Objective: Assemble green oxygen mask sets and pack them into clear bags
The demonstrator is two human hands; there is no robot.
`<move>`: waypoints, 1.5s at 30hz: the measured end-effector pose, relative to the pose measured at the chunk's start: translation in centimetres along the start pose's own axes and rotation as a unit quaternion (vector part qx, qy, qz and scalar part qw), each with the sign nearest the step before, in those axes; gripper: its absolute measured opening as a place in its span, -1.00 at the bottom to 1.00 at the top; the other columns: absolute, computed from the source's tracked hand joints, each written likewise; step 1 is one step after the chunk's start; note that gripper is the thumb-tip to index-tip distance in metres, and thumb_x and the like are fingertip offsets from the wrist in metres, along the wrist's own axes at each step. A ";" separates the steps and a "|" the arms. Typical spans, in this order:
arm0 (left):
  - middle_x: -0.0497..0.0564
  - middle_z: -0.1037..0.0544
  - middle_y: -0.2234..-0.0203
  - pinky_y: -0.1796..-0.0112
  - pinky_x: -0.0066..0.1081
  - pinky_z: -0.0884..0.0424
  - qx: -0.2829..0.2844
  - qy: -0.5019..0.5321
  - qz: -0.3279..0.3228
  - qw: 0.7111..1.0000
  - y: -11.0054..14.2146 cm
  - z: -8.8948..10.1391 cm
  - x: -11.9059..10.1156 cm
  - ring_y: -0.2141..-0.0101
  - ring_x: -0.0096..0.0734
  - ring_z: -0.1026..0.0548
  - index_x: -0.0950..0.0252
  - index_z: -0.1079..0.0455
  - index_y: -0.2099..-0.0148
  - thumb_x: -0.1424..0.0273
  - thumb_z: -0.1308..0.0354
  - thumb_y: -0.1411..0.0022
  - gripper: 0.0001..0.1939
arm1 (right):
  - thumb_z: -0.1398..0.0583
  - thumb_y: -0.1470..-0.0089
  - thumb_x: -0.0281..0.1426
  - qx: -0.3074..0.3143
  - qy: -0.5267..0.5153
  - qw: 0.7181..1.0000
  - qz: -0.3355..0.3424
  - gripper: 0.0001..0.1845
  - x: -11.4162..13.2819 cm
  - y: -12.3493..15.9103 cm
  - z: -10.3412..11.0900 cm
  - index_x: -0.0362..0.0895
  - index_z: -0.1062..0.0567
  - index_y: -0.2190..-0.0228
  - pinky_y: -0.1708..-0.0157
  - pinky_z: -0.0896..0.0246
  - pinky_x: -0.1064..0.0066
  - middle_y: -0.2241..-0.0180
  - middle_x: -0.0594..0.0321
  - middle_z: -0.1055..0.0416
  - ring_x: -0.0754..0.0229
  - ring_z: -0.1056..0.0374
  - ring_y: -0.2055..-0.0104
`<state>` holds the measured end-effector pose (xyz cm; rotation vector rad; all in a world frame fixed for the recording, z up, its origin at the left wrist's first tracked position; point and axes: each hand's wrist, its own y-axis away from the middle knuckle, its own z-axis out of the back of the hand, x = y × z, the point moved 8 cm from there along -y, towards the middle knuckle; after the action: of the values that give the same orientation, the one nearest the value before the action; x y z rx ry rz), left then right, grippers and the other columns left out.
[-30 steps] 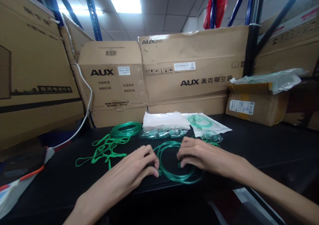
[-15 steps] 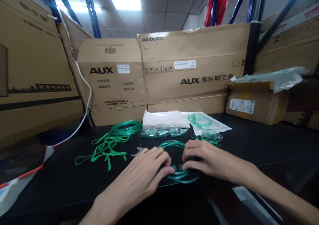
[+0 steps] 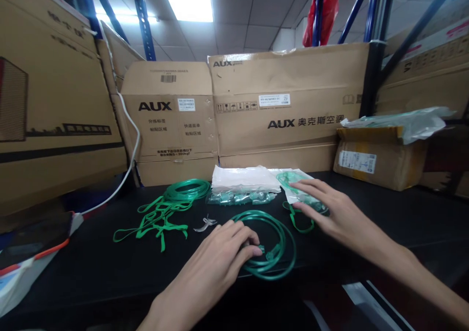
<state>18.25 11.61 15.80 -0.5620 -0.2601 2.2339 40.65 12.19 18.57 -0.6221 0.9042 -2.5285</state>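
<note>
My left hand [image 3: 227,248] rests on the near left side of a coil of green tubing [image 3: 283,238], its thumb and fingers closed on the tubing. A green end connector [image 3: 270,254] lies inside the loops, to the right of my thumb. My right hand [image 3: 331,206] hovers right of the coil, fingers apart and holding nothing that I can see. Under its fingers are a green elastic strap [image 3: 293,221] and a bagged clear part, mostly hidden. A white pouch with thin green tubing [image 3: 287,178] lies just beyond the fingertips.
Left of the coil lie a small clear plastic piece [image 3: 205,223], green straps [image 3: 161,223] and more coiled tubing [image 3: 186,189]. White pouches [image 3: 244,178] and bagged green parts [image 3: 242,197] sit behind. Cardboard boxes [image 3: 286,145] line the back; a smaller carton [image 3: 384,160] stands right.
My right hand has let go of the coil and moved right and away from me, opening over the strap and bagged part. My left hand stays on the coil.
</note>
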 end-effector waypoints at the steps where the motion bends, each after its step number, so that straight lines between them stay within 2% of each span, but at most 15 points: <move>1: -0.14 -0.48 0.16 -0.05 -0.30 -0.27 -0.001 0.007 0.000 1.000 0.1 0.0 0.0 0.11 -0.36 -0.44 0.11 -0.38 0.06 0.30 0.01 -0.54 -0.86 | -0.12 -0.31 -0.04 0.001 0.015 0.999 -0.043 -0.46 -1.8 0.2 0.1 0.06 -0.39 -0.23 -0.22 -0.21 -0.01 -0.25 0.12 -0.34 -0.14 -0.28 -0.28; 4: -0.15 -0.48 0.14 -0.14 -0.26 -0.22 0.000 0.021 0.001 1.000 0.3 -0.1 -0.1 0.10 -0.39 -0.45 0.10 -0.40 0.06 0.33 0.01 -0.54 -0.84 | -0.18 -0.20 0.02 0.004 0.014 0.992 -0.123 -0.36 -5.7 0.8 -0.5 -0.05 -0.45 -0.19 -0.17 -0.22 -0.14 -0.17 -0.01 -0.45 -0.29 -0.34 -0.21; 8: -0.16 -0.48 0.13 -0.21 -0.22 -0.16 -0.013 0.041 0.003 0.999 0.6 -0.2 0.0 0.09 -0.41 -0.45 0.09 -0.41 0.05 0.33 0.03 -0.55 -0.82 | -0.30 -0.04 0.03 -0.010 -0.024 0.987 -0.162 -0.48 -7.1 0.6 -0.7 -0.07 -0.62 0.11 -0.02 -0.35 -0.05 0.07 0.02 -0.61 -0.29 -0.50 -0.01; 14: -0.15 -0.49 0.13 -0.16 -0.20 -0.22 -0.027 0.049 0.018 0.998 0.8 -0.2 0.3 0.09 -0.37 -0.45 0.08 -0.42 0.05 0.30 0.02 -0.55 -0.82 | -0.27 -0.03 0.17 -0.118 -0.139 0.955 -0.236 -0.44 -6.4 0.1 3.7 -0.05 -0.57 0.23 0.16 -0.44 0.19 0.20 0.13 -0.62 -0.10 -0.55 0.12; 18: -0.16 -0.50 0.14 -0.18 -0.18 -0.20 -0.026 0.050 0.022 0.998 0.7 -0.2 0.4 0.08 -0.37 -0.45 0.08 -0.42 0.06 0.29 0.01 -0.54 -0.82 | -0.40 -0.02 -0.04 -0.173 -0.453 0.831 -0.272 -0.62 -6.4 0.5 3.1 -0.02 -0.53 0.27 0.06 -0.47 0.39 0.18 0.25 -0.62 0.06 -0.53 0.02; 23: -0.16 -0.51 0.15 -0.21 -0.19 -0.18 -0.026 0.047 0.018 0.998 0.7 -0.1 0.2 0.08 -0.38 -0.45 0.09 -0.44 0.08 0.29 -0.01 -0.54 -0.83 | -0.27 -0.22 -0.14 -0.148 -0.610 0.714 -0.311 -0.72 -6.8 0.4 -0.7 -0.05 -0.54 0.14 0.06 -0.55 0.32 0.13 0.17 -0.60 0.09 -0.56 0.04; 25: -0.16 -0.50 0.15 -0.20 -0.20 -0.20 -0.028 0.045 0.018 0.998 0.7 -0.1 0.2 0.09 -0.38 -0.45 0.10 -0.44 0.07 0.29 -0.01 -0.53 -0.83 | -0.21 -0.29 -0.16 -0.136 -0.640 0.683 -0.326 -0.73 -6.9 0.3 -1.9 -0.07 -0.53 0.12 0.04 -0.55 0.27 0.14 0.14 -0.60 0.09 -0.57 0.06; 28: -0.15 -0.50 0.15 -0.20 -0.19 -0.21 -0.028 0.045 0.019 0.998 0.7 -0.1 0.3 0.09 -0.38 -0.46 0.11 -0.44 0.07 0.30 -0.01 -0.53 -0.83 | -0.23 -0.28 -0.18 -0.128 -0.643 0.676 -0.337 -0.77 -6.8 0.4 -2.6 -0.09 -0.54 0.23 0.05 -0.56 0.28 0.28 0.19 -0.59 0.16 -0.59 0.18; 31: -0.14 -0.51 0.15 -0.17 -0.20 -0.25 -0.030 0.046 0.017 0.998 0.6 -0.1 0.3 0.09 -0.38 -0.46 0.12 -0.45 0.07 0.30 -0.01 -0.53 -0.82 | -0.36 -0.14 -0.17 -0.120 -0.626 0.688 -0.349 -0.75 -6.1 0.8 -2.7 -0.08 -0.55 0.29 0.39 -0.56 0.55 0.43 0.30 -0.53 0.29 -0.53 0.43; 34: -0.11 -0.52 0.16 -0.11 -0.23 -0.31 -0.035 0.044 0.013 0.998 0.7 0.0 0.1 0.09 -0.35 -0.48 0.13 -0.46 0.06 0.30 -0.02 -0.53 -0.81 | -0.44 0.00 -0.12 -0.093 -0.604 0.711 -0.348 -0.56 -4.6 1.3 -2.8 -0.01 -0.57 0.11 0.76 -0.22 0.68 0.45 0.34 -0.51 0.35 -0.39 0.57; 36: -0.10 -0.53 0.16 -0.08 -0.24 -0.34 -0.041 0.046 0.013 0.998 0.8 0.1 0.2 0.09 -0.33 -0.48 0.14 -0.47 0.06 0.29 -0.02 -0.53 -0.81 | -0.44 0.02 -0.09 -0.071 -0.540 0.772 -0.327 -0.45 -3.4 1.3 -2.4 0.05 -0.56 -0.01 0.83 0.00 0.65 0.47 0.37 -0.48 0.40 -0.21 0.68; 38: -0.11 -0.53 0.16 -0.05 -0.26 -0.35 -0.053 0.053 0.016 0.997 0.8 0.2 0.3 0.10 -0.33 -0.49 0.13 -0.48 0.07 0.29 -0.02 -0.53 -0.80 | -0.44 0.01 -0.11 -0.047 -0.414 0.870 -0.265 -0.46 -2.0 1.0 -1.7 0.08 -0.57 -0.02 0.76 -0.07 0.57 0.40 0.33 -0.52 0.39 -0.18 0.67; 40: -0.13 -0.54 0.16 0.00 -0.30 -0.36 -0.069 0.061 0.019 0.996 0.8 0.3 0.4 0.11 -0.35 -0.50 0.12 -0.49 0.08 0.29 -0.04 -0.52 -0.81 | -0.43 0.01 -0.15 -0.029 -0.287 0.942 -0.174 -0.52 -0.1 0.6 -1.2 0.10 -0.61 0.02 0.50 -0.37 0.40 0.20 0.26 -0.55 0.21 -0.40 0.43; 43: -0.14 -0.54 0.17 0.09 -0.36 -0.38 -0.091 0.074 0.032 0.993 0.7 0.4 0.8 0.15 -0.38 -0.52 0.11 -0.49 0.08 0.31 -0.06 -0.51 -0.83 | -0.41 0.00 -0.16 0.004 -0.242 0.964 -0.112 -0.60 1.8 0.6 -2.1 0.09 -0.63 0.08 -0.01 -0.34 0.15 0.03 0.24 -0.52 -0.05 -0.39 -0.05; 45: -0.15 -0.54 0.19 0.12 -0.38 -0.38 -0.102 0.083 0.044 0.990 0.7 0.5 1.1 0.18 -0.39 -0.53 0.11 -0.49 0.08 0.31 -0.06 -0.51 -0.83 | -0.39 -0.03 -0.15 0.039 -0.265 0.956 -0.121 -0.64 2.3 1.0 -3.1 0.04 -0.62 0.12 -0.04 -0.29 0.16 0.07 0.24 -0.53 -0.04 -0.39 -0.06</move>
<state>16.96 11.95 15.63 -0.8793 -0.3866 2.2442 37.29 11.92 16.40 -1.3703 0.5551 -2.3815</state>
